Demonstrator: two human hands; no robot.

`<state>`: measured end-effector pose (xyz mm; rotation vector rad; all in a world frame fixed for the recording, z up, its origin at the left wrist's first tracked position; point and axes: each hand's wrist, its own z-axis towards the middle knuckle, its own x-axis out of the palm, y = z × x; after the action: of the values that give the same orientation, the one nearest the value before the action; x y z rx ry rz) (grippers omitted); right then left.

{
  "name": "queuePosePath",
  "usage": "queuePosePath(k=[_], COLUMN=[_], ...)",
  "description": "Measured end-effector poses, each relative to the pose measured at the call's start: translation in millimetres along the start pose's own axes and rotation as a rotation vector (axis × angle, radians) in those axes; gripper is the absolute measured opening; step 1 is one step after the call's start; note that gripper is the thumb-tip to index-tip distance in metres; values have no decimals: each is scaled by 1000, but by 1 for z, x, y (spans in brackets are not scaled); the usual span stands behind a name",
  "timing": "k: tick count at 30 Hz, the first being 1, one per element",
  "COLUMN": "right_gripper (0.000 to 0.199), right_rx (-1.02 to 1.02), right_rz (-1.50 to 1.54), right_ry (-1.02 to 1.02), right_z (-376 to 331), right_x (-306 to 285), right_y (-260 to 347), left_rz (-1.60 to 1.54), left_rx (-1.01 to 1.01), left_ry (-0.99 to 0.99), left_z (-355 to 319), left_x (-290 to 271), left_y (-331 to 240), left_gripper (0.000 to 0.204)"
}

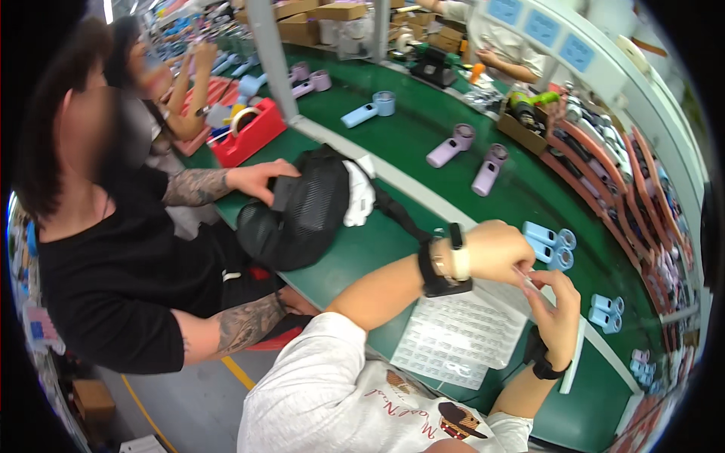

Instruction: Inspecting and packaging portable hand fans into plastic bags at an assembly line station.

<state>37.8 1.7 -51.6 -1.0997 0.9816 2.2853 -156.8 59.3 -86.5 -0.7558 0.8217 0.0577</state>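
Observation:
My left hand (498, 251) reaches across from the left, its fingers closed in a pinch. Close against it, my right hand (557, 308) is also pinched, and the fingertips of both meet. Between them is a small thin piece, too small to name. Below both hands, a sheet of small printed labels (457, 340) lies on the green bench (385, 325), partly under a clear, shiny film. Just beyond my hands rest light blue handheld fans (540, 249).
At left, a co-worker in black has a hand on a black bag (321, 200) beside a red tape dispenser (249, 132). Purple handheld fans (489, 172) and another blue pair (606, 311) lie on the green belt (423, 181). Pink trays (596, 151) of parts line the far right.

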Motion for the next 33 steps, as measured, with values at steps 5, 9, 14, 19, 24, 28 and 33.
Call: queuePosePath(k=[5,9,14,19,24,28,33], right_gripper=[20,18,16,13,13,13,14], right_rx=[75,79,51,-63,-70,-59,-121], right_rz=[69,109,148,183,193,239,177], right_ry=[-102,-169,-222,-255,-376,-464,-380], right_z=[-5,-7,-8,-2,-3,-6,-2], right_x=[-16,-25,-27,-23,-27,-29,-24], right_y=[-4,-15,-28,-36,-36,-36,-29], left_rz=[-210,-216,-322,-434,-616,-332,-103], left_rx=[119,202,51,-25,-225,-47,104], left_ry=[-102,-144,-208,-214,-246,-266,-250], left_z=[-3,13,19,19,25,26,26], left_x=[-20,-18,1,8,18,25,32], left_y=[-7,-13,-15,-20,-12,-12,-18], left_gripper=[17,15,14,11,10,10,12])
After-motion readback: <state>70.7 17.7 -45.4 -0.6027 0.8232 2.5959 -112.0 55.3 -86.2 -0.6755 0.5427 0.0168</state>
